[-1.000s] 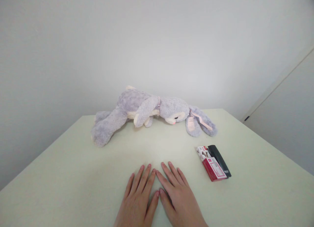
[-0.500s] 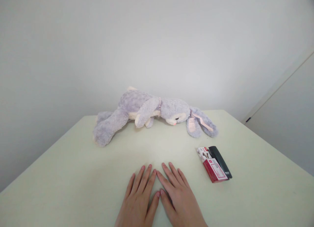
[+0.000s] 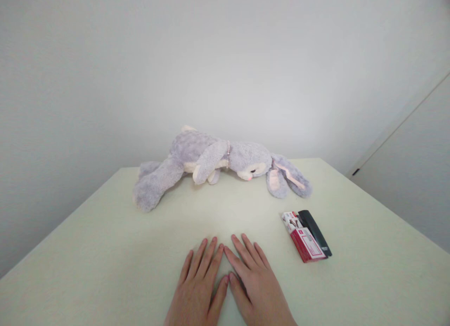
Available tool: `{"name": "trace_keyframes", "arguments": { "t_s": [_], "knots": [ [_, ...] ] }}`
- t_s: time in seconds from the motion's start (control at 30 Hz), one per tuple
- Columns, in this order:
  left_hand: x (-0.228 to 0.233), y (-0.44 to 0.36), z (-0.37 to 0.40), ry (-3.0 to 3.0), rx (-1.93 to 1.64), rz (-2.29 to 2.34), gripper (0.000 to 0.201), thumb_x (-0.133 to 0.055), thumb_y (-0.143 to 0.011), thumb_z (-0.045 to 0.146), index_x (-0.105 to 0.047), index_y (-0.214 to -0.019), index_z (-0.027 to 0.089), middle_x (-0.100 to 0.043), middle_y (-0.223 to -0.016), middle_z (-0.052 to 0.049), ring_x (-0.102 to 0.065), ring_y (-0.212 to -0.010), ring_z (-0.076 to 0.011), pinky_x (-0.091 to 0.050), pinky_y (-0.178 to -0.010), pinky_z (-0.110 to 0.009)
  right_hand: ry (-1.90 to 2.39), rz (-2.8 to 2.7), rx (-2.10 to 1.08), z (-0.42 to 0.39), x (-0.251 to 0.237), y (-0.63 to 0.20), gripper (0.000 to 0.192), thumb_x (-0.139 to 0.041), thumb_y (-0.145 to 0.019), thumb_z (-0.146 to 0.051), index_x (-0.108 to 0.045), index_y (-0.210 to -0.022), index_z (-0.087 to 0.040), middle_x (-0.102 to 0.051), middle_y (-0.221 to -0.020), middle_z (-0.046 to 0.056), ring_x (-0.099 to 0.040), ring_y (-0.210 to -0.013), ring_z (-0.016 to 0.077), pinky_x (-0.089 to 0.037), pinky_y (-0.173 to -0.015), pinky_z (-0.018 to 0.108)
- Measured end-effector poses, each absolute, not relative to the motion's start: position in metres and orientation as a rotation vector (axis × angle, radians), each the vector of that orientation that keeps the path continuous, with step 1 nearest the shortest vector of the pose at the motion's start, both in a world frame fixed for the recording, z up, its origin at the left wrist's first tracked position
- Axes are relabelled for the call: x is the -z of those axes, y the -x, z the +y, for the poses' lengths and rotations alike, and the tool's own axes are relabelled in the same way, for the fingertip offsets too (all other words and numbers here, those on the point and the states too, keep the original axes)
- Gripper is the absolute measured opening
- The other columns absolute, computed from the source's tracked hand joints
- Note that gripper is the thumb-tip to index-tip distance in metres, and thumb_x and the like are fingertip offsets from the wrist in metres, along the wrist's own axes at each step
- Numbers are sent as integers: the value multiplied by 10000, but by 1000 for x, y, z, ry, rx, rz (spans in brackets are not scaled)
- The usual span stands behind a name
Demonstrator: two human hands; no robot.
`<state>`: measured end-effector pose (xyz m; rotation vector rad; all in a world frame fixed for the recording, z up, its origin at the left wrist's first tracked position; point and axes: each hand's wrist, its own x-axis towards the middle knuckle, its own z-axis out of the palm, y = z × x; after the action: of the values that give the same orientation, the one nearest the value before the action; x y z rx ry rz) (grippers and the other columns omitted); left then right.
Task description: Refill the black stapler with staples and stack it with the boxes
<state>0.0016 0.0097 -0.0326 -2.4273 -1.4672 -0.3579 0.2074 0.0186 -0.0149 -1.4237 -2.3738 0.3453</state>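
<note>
Both hands lie flat, palms down, near the front edge of the pale green table (image 3: 105,251), thumbs touching; the left hand (image 3: 197,288) and right hand (image 3: 256,288) have fingers spread loose, gripping nothing. Bare tabletop stretches wide to the left and ahead of them. Nearest, just right of the right hand, a small red and white box (image 3: 305,241) lies against a glossy black bar (image 3: 314,232); its print is too small to read. A soft, fuzzy grey plush rabbit (image 3: 211,159) sprawls on its side along the far edge, by the plain wall (image 3: 140,58)
</note>
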Motion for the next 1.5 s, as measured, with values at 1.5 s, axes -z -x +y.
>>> {"name": "trace_keyframes", "arguments": {
  "t_s": [1.5],
  "knots": [
    [-36, -49, 57, 2538, 595, -2536, 460, -231, -1073, 441, -646, -1100, 246, -762, -1049, -96, -724, -945, -241, -494, -786, -316, 1456, -1661, -886, 45, -8, -216, 333, -547, -1008, -470, -715, -1118, -205, -711, -945, 61, -655, -858, 220, -496, -790, 305]
  ]
}}
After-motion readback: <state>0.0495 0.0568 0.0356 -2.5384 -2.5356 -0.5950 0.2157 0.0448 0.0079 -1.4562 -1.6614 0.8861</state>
